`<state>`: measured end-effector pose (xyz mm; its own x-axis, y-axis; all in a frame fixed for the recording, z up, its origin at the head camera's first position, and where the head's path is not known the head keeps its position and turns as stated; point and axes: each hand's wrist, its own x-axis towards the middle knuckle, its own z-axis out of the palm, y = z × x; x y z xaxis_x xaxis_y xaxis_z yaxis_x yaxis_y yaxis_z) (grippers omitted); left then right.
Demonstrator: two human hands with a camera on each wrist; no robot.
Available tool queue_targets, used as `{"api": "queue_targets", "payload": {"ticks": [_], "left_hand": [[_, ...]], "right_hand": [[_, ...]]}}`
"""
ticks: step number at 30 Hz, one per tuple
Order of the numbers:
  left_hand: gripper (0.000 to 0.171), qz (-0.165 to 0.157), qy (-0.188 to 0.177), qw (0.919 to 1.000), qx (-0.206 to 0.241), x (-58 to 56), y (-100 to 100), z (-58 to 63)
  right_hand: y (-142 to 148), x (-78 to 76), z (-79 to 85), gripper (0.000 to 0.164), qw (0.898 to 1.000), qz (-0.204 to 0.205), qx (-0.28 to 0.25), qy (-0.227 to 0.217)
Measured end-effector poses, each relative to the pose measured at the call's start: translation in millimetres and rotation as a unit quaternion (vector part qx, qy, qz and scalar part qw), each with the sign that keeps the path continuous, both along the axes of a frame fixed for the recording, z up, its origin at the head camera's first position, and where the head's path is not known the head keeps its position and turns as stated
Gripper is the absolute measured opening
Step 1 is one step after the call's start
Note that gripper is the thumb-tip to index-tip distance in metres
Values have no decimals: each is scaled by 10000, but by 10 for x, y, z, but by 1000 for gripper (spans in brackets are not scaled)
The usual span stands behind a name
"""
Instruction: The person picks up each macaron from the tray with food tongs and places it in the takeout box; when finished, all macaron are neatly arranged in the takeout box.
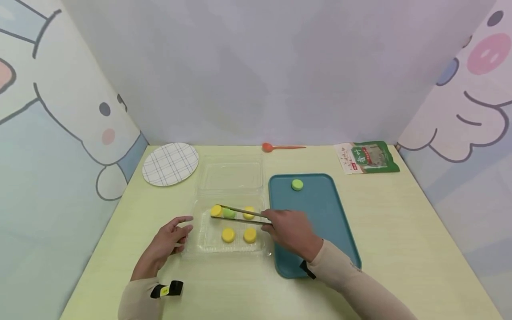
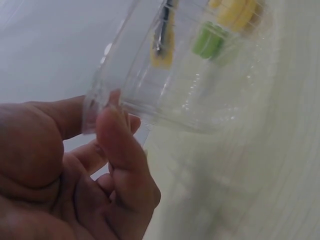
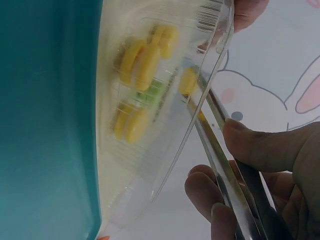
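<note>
A clear plastic box [image 1: 208,246] with its lid [image 1: 231,174] folded back holds several yellow macarons [image 1: 228,235] and a green macaron [image 1: 229,214]. My left hand [image 1: 170,240] pinches the box's left rim between thumb and finger, as the left wrist view shows. My right hand [image 1: 292,231] grips metal tongs [image 3: 220,160] that reach leftward over the box. Between the tong tips, at the box's upper left, is a yellow macaron [image 1: 216,210]. The green one shows just right of it, between the tong arms.
Right of the box lies a blue tray [image 1: 320,209] with one green macaron [image 1: 297,185] near its far edge. A checked plate [image 1: 170,164] sits at the back left, an orange spoon [image 1: 282,147] at the back middle, and a green-and-white food packet [image 1: 368,157] at the back right.
</note>
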<state>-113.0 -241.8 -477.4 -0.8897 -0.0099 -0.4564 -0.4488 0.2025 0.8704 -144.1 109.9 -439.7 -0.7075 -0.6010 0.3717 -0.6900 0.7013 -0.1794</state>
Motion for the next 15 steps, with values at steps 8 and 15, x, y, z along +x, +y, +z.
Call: {"api": "queue_targets", "payload": {"ticks": [8,15], "left_hand": [[47,-12,-39,10000,-41,-7,-1,11],[47,-56,32,10000,-20,-7,-7,-11]], "right_hand": [[-194,-94,15,25,9988,-72,493,39],[-273,-148,-16,24,9963,81,839,179]]}}
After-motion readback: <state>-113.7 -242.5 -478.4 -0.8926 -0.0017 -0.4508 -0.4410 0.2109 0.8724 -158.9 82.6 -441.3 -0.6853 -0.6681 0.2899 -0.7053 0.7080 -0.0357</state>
